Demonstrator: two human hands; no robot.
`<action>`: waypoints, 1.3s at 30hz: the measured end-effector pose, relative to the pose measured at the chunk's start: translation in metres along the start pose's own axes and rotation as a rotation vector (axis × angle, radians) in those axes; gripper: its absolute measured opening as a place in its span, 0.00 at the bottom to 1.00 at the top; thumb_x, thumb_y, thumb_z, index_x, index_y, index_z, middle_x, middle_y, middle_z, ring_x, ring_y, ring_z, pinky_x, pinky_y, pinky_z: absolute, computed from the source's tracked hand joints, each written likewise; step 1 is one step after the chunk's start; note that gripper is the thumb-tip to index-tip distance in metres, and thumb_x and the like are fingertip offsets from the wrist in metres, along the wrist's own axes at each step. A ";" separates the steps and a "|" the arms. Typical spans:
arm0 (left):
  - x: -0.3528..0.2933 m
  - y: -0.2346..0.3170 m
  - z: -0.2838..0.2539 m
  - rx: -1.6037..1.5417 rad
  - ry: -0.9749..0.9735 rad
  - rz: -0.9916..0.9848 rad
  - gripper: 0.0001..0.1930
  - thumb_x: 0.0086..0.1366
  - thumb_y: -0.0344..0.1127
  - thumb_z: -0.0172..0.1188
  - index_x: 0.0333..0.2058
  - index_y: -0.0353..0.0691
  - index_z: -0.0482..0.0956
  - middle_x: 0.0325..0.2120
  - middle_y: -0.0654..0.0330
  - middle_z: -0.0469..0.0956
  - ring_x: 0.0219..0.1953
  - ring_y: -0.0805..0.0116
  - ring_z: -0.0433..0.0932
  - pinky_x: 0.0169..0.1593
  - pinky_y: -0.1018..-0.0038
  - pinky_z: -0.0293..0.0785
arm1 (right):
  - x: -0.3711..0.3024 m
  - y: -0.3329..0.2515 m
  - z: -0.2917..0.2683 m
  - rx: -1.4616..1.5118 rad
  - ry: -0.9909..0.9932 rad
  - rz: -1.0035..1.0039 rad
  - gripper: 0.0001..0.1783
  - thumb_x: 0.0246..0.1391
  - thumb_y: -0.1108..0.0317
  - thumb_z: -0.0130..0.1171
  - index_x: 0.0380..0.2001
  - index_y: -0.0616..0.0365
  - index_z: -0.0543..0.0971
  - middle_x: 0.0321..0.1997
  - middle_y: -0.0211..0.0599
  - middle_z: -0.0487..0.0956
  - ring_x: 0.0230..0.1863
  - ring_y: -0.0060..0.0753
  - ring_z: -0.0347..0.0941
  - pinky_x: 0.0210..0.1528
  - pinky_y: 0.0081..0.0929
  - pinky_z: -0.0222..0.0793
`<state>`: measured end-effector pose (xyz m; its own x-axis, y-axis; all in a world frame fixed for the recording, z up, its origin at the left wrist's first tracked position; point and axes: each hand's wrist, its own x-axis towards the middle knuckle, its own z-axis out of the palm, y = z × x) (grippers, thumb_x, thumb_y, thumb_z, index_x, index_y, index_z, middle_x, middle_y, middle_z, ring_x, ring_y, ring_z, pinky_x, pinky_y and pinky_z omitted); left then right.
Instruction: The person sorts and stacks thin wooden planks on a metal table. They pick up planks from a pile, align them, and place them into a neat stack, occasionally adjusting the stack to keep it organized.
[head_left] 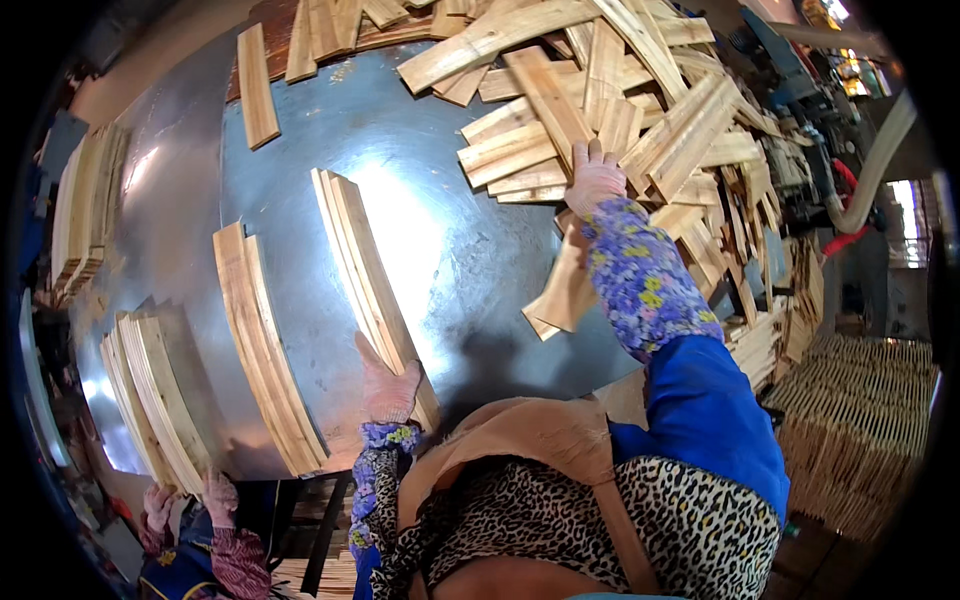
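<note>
My left hand (390, 388), in a pale pinkish work glove, is closed round the near end of a stack of wooden slats (362, 265). The slats lie side by side with their lengths running away from me. Out at the loose pile, my gloved right hand (597, 180) rests at the near end of a wooden slat (552, 100), its fingers stretched out over the wood. Its palm side is hidden. Below that hand a short pale board (565, 290) sticks out from beside my flowered sleeve.
A large heap of loose slats (610, 70) covers the table's far right. Another slat group (262, 345) lies left of my stack on the metal tabletop (300, 130). At lower left, a co-worker's gloved hands (218, 498) touch more slats (160, 400). Bundled sticks (850, 430) stand at right.
</note>
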<state>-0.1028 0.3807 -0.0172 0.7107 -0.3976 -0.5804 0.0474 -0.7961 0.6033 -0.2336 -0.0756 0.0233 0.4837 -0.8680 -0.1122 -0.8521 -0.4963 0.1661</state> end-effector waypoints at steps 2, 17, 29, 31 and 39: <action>0.010 -0.017 0.014 0.057 0.108 0.161 0.61 0.59 0.40 0.73 0.83 0.33 0.41 0.68 0.31 0.73 0.65 0.38 0.79 0.69 0.57 0.77 | -0.030 0.021 -0.002 0.169 -0.013 -0.017 0.40 0.63 0.65 0.61 0.78 0.45 0.68 0.75 0.53 0.74 0.73 0.61 0.72 0.71 0.52 0.74; 0.003 0.019 -0.060 -0.674 -0.219 0.238 0.52 0.64 0.40 0.75 0.81 0.37 0.55 0.67 0.42 0.74 0.71 0.49 0.74 0.76 0.60 0.69 | -0.265 -0.221 0.009 2.010 -0.697 -0.332 0.32 0.76 0.65 0.56 0.78 0.65 0.69 0.77 0.50 0.75 0.75 0.39 0.72 0.75 0.33 0.69; 0.019 -0.193 -0.201 0.223 0.519 0.034 0.33 0.72 0.42 0.62 0.70 0.28 0.73 0.61 0.45 0.82 0.60 0.54 0.82 0.64 0.61 0.79 | -0.070 0.024 -0.024 0.142 0.088 0.358 0.64 0.50 0.34 0.76 0.82 0.47 0.58 0.81 0.60 0.65 0.82 0.66 0.57 0.83 0.57 0.55; 0.033 -0.171 -0.173 0.336 0.627 0.136 0.35 0.72 0.44 0.63 0.71 0.29 0.72 0.67 0.42 0.78 0.67 0.49 0.78 0.70 0.58 0.74 | -0.059 0.049 -0.032 0.230 -0.014 0.517 0.66 0.47 0.34 0.79 0.82 0.47 0.58 0.84 0.59 0.61 0.83 0.65 0.56 0.84 0.56 0.54; 0.017 0.021 -0.012 0.481 0.245 0.072 0.58 0.60 0.52 0.76 0.80 0.34 0.55 0.80 0.37 0.56 0.79 0.35 0.60 0.81 0.52 0.60 | -0.011 0.099 -0.043 0.377 -0.187 0.497 0.59 0.48 0.54 0.78 0.79 0.57 0.59 0.70 0.65 0.76 0.72 0.65 0.75 0.73 0.50 0.74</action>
<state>-0.0816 0.3627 -0.0075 0.8461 -0.3860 -0.3675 -0.2925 -0.9128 0.2851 -0.3151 -0.1156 0.0830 -0.0005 -0.9586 -0.2847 -0.9935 0.0328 -0.1087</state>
